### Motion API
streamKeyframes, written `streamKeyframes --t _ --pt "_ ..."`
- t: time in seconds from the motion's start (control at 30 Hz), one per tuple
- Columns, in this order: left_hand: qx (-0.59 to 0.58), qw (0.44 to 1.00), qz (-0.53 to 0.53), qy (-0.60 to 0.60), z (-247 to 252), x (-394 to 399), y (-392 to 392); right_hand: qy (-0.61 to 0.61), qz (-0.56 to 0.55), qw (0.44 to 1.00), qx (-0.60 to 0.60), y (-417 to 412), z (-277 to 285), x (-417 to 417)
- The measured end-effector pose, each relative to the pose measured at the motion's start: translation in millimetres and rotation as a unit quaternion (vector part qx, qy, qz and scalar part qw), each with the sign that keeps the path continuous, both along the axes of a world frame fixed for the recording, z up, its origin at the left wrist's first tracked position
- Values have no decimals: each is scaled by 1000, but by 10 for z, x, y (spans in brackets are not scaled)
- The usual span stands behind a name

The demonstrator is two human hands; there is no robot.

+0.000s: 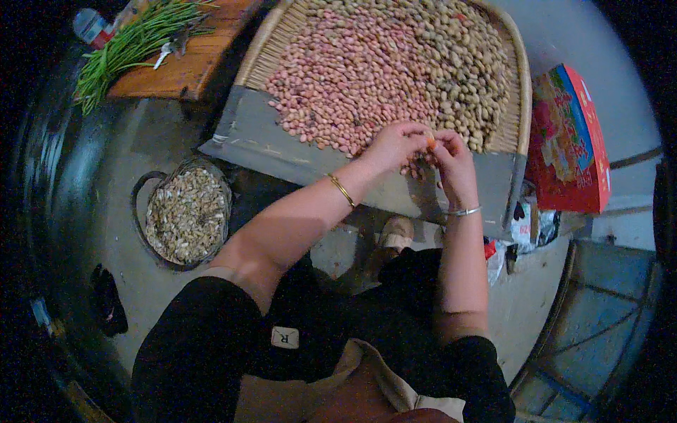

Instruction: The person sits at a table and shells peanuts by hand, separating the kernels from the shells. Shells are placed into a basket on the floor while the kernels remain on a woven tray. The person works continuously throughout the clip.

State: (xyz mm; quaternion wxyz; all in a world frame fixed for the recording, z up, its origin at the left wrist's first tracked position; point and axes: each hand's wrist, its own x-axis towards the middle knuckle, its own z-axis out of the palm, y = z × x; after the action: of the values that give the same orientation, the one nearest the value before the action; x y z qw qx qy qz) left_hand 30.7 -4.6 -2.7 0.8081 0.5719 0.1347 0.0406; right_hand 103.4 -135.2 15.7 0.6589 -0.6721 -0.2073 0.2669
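Over the near edge of a woven winnowing basket (254,63), my left hand (399,143) and my right hand (455,158) meet at the fingertips. Between them they pinch a pale peanut (430,134) and a small orange object (431,143), both partly hidden by fingers. Pink shelled peanut kernels (349,79) cover the tray's left and middle. Unshelled peanuts (470,79) lie heaped along its right side. A few loose kernels (415,168) sit below my fingers on the grey front strip (285,153).
A handled basket of broken peanut shells (185,217) stands on the floor at left. Green stalks (137,47) lie on a wooden bench (185,69) beside a plastic bottle (92,26). Right of the tray are a red printed box (571,143) and plastic bags (529,227).
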Motion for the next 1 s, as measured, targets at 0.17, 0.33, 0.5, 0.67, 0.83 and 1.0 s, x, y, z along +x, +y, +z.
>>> streamKeyframes --t 0.17,0.33,0.5,0.67,0.83,1.0 --pt "112 993 32 21 101 -52 -8 -94 -10 994 -54 40 -36 -40" --pt "-92 996 18 5 68 -96 12 -170 4 982 -82 100 127 -192" --pt "-65 994 -84 31 92 -128 109 -175 57 978 -94 55 174 -195" --pt "48 991 -98 81 298 -233 165 -337 51 929 -146 52 85 -227" --pt "168 984 54 37 -2 -109 111 -444 14 870 -215 182 -50 -257" --pt "571 814 99 23 -165 -22 342 -497 -12 823 -277 131 -213 40"
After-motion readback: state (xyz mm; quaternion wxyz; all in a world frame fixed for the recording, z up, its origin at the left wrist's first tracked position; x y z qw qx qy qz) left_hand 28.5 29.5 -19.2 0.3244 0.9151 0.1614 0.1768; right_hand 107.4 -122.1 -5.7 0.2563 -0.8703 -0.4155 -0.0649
